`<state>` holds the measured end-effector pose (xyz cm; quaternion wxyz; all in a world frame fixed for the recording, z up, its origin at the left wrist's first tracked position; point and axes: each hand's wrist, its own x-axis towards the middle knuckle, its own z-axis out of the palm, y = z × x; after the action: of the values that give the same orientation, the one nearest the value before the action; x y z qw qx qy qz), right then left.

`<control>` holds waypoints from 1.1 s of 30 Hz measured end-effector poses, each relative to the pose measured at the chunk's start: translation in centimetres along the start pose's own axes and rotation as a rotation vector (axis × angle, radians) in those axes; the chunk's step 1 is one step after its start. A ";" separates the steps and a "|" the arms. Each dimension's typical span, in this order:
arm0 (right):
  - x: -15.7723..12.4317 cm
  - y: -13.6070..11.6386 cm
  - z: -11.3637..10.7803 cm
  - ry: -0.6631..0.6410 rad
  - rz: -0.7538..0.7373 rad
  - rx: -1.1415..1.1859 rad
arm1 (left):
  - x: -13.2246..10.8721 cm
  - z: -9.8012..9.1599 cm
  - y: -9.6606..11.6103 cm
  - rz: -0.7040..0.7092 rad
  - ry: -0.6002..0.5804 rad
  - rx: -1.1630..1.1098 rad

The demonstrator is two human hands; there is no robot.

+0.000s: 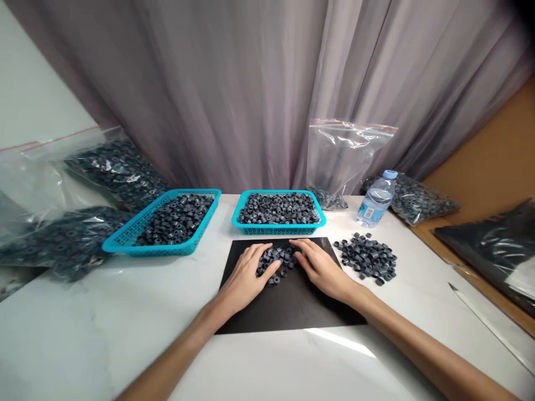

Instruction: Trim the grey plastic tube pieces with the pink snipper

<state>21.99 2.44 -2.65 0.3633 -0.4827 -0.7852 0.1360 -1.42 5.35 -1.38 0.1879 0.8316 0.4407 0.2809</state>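
On the black mat (pixel 288 312) lies a small heap of dark grey ring-shaped parts (pixel 278 259). My left hand (pixel 248 273) rests along the heap's left side, fingers stretched forward and thumb reaching toward the nearest rings. Opposite it, my right hand (pixel 320 267) curves around the heap's right side with its fingers spread. Both hands touch or nearly touch the rings, but neither grips one. Just beyond the mat stands a turquoise basket (pixel 279 229) full of thicker-looking dark rings. A loose pile of rings (pixel 368 257) lies on the white table, right of my right hand.
A second turquoise basket (pixel 150 249) of dark parts stands at left, beside filled plastic bags (pixel 83 234). At the back right are an upright zip bag (pixel 343 156), a water bottle (pixel 376 200) and another filled bag (pixel 422 197). A pencil-like white stick (pixel 489 326) lies far right.
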 end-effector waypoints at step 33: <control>-0.7 0.5 -1.1 -0.035 0.035 -0.024 | 0.1 -0.2 1.5 0.129 0.101 0.279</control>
<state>23.33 1.97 -2.46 0.3414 -0.4981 -0.7845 0.1413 -0.59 4.66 -0.38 0.0299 0.8610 0.4301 0.2699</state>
